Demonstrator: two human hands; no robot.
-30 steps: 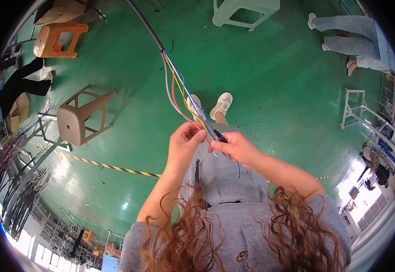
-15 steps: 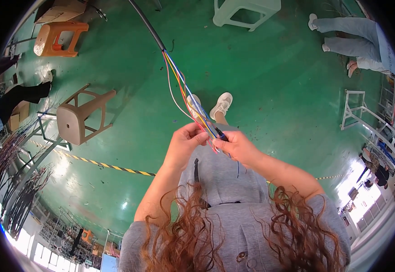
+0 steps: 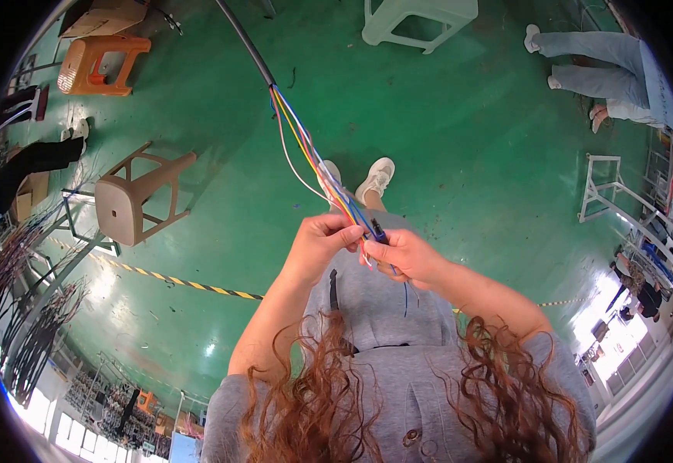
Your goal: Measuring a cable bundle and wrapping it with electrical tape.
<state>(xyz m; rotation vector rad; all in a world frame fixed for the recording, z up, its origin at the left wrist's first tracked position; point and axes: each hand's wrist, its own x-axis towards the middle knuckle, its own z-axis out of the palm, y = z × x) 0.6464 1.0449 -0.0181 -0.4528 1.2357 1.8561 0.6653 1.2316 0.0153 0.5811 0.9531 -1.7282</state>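
Note:
A black-sheathed cable [image 3: 250, 48] comes down from the top edge and splits into several coloured wires [image 3: 302, 139], among them red, yellow, white and blue. The wires run to my hands in front of my lap. My left hand [image 3: 327, 241] pinches the bundle between thumb and forefinger near its lower end. Close against it, my right hand [image 3: 404, 253] is closed on wire ends and a small dark piece [image 3: 378, 229], whose kind I cannot make out. Below my right fingers hangs a thin blue wire [image 3: 406, 299].
A brown stool [image 3: 120, 212] and an orange stool [image 3: 82, 68] are at the left, a pale green stool [image 3: 421, 15] at the far side. Bundles of dark wires [image 3: 39, 332] hang at lower left. Another person's legs [image 3: 591, 58] show at upper right, near a white metal frame [image 3: 603, 189].
The cable and wires have shifted slightly left. The dark piece at my right hand now stands more upright, and the fingers have shifted a little around the wire ends.

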